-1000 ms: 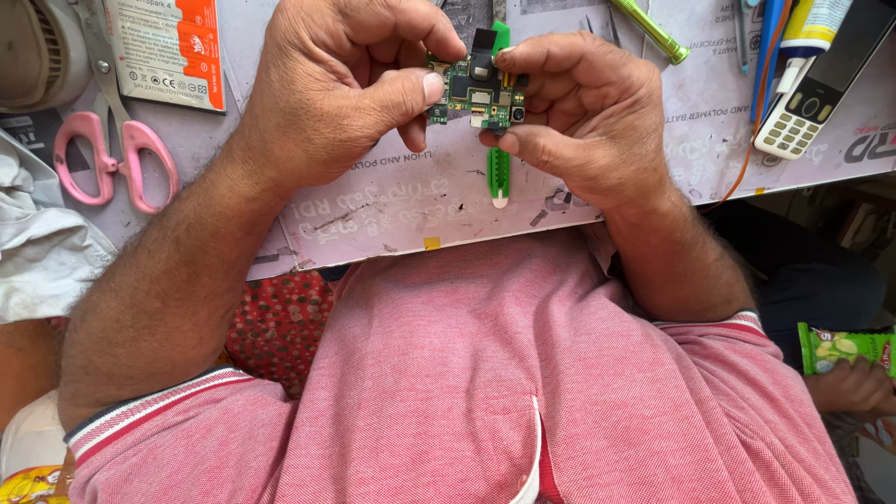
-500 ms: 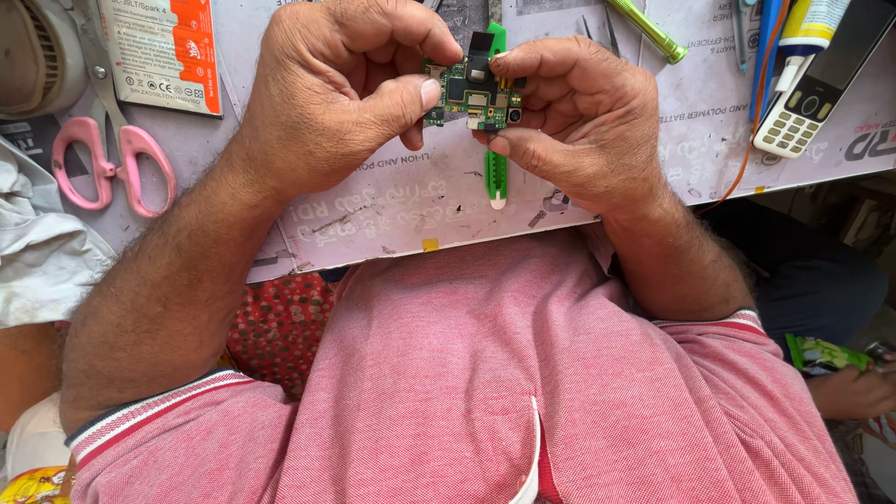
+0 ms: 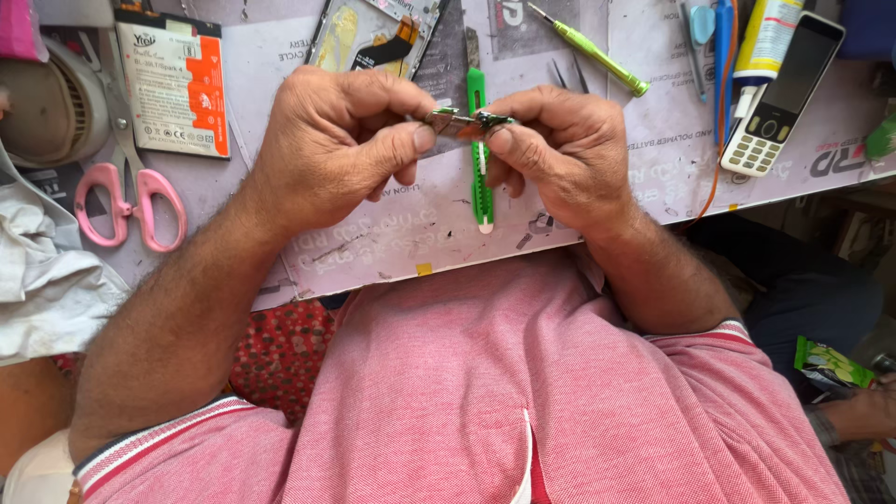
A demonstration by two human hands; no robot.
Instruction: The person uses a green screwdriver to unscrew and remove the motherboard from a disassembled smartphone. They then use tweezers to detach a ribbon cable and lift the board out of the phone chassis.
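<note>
Green circuit board (image 3: 464, 121), small, edge-on to the camera, pinched between thumb and forefinger of the left hand (image 3: 341, 140) and right hand (image 3: 560, 145); both hands closed on it, raised above the table (image 3: 392, 238), likely for close inspection. Beneath: green utility knife (image 3: 479, 163). Within reach: pink scissors (image 3: 126, 201), green screwdriver (image 3: 597, 56), white keypad phone (image 3: 779, 98), flat battery (image 3: 173, 84).

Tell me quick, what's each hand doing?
Left hand: fingers pinching the small green circuit board.
Right hand: fingers pinching the same board's other end.
</note>
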